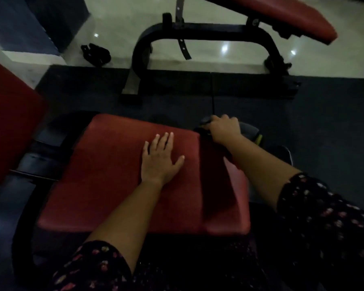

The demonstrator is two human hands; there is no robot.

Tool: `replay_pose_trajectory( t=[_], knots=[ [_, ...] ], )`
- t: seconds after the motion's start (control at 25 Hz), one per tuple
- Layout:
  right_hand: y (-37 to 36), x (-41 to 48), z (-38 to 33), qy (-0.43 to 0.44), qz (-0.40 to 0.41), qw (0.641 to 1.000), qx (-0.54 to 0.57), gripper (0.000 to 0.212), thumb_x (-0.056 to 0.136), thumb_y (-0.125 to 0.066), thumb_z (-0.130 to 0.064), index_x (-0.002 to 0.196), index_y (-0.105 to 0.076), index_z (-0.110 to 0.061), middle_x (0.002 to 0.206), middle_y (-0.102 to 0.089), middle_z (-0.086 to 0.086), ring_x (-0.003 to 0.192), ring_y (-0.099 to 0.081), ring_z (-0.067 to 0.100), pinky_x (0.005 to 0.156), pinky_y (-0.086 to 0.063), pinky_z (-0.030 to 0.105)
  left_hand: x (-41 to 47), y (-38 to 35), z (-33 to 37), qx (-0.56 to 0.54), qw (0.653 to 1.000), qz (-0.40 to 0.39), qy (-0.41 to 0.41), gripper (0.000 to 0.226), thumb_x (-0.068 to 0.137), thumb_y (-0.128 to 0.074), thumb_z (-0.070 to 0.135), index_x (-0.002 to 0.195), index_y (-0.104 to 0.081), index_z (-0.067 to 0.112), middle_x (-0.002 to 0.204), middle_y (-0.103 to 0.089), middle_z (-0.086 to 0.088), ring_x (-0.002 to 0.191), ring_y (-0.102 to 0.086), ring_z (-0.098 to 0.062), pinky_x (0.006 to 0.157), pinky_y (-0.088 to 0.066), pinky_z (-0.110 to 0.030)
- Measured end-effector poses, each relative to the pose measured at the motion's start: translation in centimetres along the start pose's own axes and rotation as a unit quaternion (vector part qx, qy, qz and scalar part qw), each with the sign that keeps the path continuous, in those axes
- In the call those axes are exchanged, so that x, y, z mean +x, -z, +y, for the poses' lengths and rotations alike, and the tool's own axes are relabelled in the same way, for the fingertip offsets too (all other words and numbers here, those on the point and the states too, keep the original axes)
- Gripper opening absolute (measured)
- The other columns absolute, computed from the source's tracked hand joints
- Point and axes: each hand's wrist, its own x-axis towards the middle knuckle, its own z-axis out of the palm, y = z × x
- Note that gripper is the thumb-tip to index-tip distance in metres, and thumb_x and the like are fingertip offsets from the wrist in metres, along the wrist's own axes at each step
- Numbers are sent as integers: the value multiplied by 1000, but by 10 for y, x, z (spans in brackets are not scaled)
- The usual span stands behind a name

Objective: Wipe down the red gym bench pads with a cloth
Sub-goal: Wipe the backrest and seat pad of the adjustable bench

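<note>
A red seat pad (pixel 118 179) on a black frame fills the middle of the view. My left hand (pixel 159 157) lies flat on its upper right part, fingers straight and spread. My right hand (pixel 224 129) is past the pad's far right corner, fingers curled round a dark knob (pixel 205 122) on the bench frame. A second red pad (pixel 11 114) rises at the left edge. A third red pad (pixel 298 19) belongs to another bench at the top right. No cloth is visible in either hand.
The other bench's black frame (pixel 200 32) stands on the pale tiled floor (pixel 118 26) beyond a dark rubber mat (pixel 315 122). A small black object (pixel 96 53) lies on the tiles at upper left. A thin dark cable (pixel 212 93) runs up from the knob.
</note>
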Motion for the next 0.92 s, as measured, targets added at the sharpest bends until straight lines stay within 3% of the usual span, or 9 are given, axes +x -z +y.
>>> replay_pose_trajectory(
  t=[0.08, 0.2, 0.36, 0.48, 0.6, 0.68, 0.8, 0.92],
  knots=[
    [-7, -12, 12, 16, -4, 1000, 1, 47, 98, -47, -31, 142, -38, -47, 138, -41, 4, 119, -44, 32, 93, -39, 46, -4, -5, 0, -4, 1000, -4, -8, 74, 91, -35, 63, 155, -15, 31, 163, -15, 3, 150, -7, -20, 120, -4, -47],
    [-24, -47, 47, -79, -11, 995, 60, 54, 97, -50, -30, 143, -32, -52, 141, -37, 3, 120, -42, 32, 96, -39, 48, -3, -5, -2, -25, 999, -2, -22, 72, 90, -37, 63, 154, -21, 34, 162, -19, 4, 150, -10, -21, 119, -5, -50],
    [-39, -66, 59, -143, -10, 980, 138, 58, 93, -54, -27, 144, -34, -46, 143, -37, 2, 120, -44, 33, 89, -43, 47, -9, -2, -3, -138, 974, 58, -168, 69, 86, -41, 53, 149, -36, 27, 152, -41, 0, 140, -38, -22, 114, -25, -59],
    [-40, -48, 72, -132, -18, 972, 192, 57, 90, -54, -24, 143, -40, -38, 128, -47, 4, 109, -52, 29, 77, -46, 41, -9, -4, -4, -96, 972, 49, -206, 69, 86, -40, 54, 148, -38, 25, 152, -41, 0, 141, -37, -23, 115, -24, -51],
    [-58, -61, 77, -152, -29, 924, 349, 66, 90, -53, -12, 146, -34, -41, 127, -53, 8, 93, -59, 24, 72, -52, 35, -13, -8, -2, -8, 977, 21, -213, 71, 85, -30, 60, 148, -40, 27, 153, -40, 1, 145, -30, -22, 117, -14, -52],
    [-74, -87, 73, -166, 11, 911, 378, 74, 88, -54, -10, 149, -27, -42, 130, -51, 10, 97, -60, 27, 81, -54, 39, -19, -7, 0, 51, 967, 55, -245, 67, 87, -32, 56, 141, -51, 22, 145, -50, -3, 141, -37, -26, 116, -11, -55],
    [-105, -133, 60, -135, 95, 922, 351, 79, 85, -58, -14, 150, -23, -43, 130, -46, 11, 106, -56, 33, 87, -50, 41, -27, -3, 8, 96, 930, 104, -338, 61, 88, -36, 53, 135, -58, 21, 139, -57, -4, 136, -44, -28, 114, -9, -54],
    [-138, -178, 40, -133, 146, 897, 395, 80, 82, -58, -14, 148, -26, -44, 140, -43, 9, 116, -53, 32, 88, -49, 38, -41, -5, 34, 53, 944, 48, -323, 68, 86, -35, 60, 144, -46, 27, 148, -47, -4, 140, -39, -27, 115, -7, -55]
  ],
)
